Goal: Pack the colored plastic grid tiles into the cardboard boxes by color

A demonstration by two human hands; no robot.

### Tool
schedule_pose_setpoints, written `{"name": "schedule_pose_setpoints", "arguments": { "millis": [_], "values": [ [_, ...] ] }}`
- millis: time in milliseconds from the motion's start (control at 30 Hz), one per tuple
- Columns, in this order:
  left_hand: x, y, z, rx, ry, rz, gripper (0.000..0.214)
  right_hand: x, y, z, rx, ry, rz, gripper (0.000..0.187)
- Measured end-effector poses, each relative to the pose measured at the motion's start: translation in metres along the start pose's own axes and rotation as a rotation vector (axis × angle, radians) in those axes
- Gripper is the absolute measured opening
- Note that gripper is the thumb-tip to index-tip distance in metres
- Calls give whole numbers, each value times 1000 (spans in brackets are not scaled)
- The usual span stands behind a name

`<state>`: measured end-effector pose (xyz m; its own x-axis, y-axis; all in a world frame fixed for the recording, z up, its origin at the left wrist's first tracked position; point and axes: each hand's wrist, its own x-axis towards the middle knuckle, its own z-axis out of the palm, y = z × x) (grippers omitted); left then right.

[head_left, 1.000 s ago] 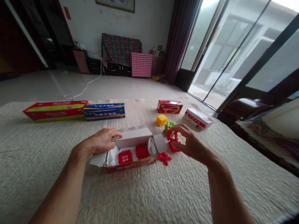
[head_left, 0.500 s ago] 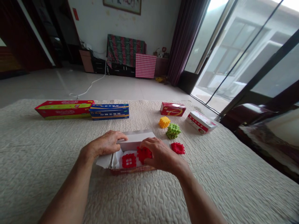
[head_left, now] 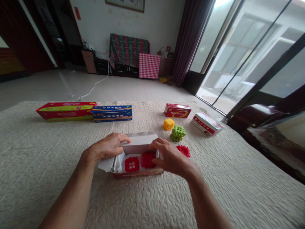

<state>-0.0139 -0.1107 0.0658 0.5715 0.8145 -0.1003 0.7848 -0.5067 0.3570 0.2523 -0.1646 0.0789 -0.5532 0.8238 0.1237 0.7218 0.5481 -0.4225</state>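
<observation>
An open cardboard box (head_left: 138,173) lies on the quilted cover in front of me. Two red plastic lattice pieces (head_left: 132,164) (head_left: 147,160) and some white paper lie inside it. My left hand (head_left: 107,148) grips the raised white lid (head_left: 139,147) at its left end, fingers curled over the edge. My right hand (head_left: 169,158) is curled round the box's right end, index finger on the lid and thumb by the nearer red piece. Another red piece (head_left: 184,150) lies on the cover just right of that hand.
A green lattice block (head_left: 178,133) and a yellow one (head_left: 168,124) sit beyond the box. Further back lie a long red box (head_left: 65,111), a blue box (head_left: 111,113), a small red box (head_left: 177,110) and a white-red box (head_left: 207,124). The cover's edge drops off at right.
My right hand brought a red piece from the right side into the box, let it go there, and drew back to the box's right end. The left hand stayed on the lid.
</observation>
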Motion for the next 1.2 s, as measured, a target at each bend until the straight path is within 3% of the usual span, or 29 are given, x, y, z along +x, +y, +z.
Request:
{"name": "schedule_pose_setpoints", "arguments": {
  "millis": [200,333,467,733,1200],
  "values": [
    [-1,2,-1,6,-7,-3,52,-22,40,-32,-21,211,99,27],
    [0,-3,4,-17,-11,18,53,-46,82,-43,-88,166,246,30],
    [-1,-3,5,-40,-29,17,54,-63,107,-33,-116,85,325,41],
    [-1,3,1,-62,-53,6,54,-61,111,-9,-147,57,334,34],
    [-1,2,0,9,-54,9,52,-61,123,-3,-159,24,312,24]
  ]
}}
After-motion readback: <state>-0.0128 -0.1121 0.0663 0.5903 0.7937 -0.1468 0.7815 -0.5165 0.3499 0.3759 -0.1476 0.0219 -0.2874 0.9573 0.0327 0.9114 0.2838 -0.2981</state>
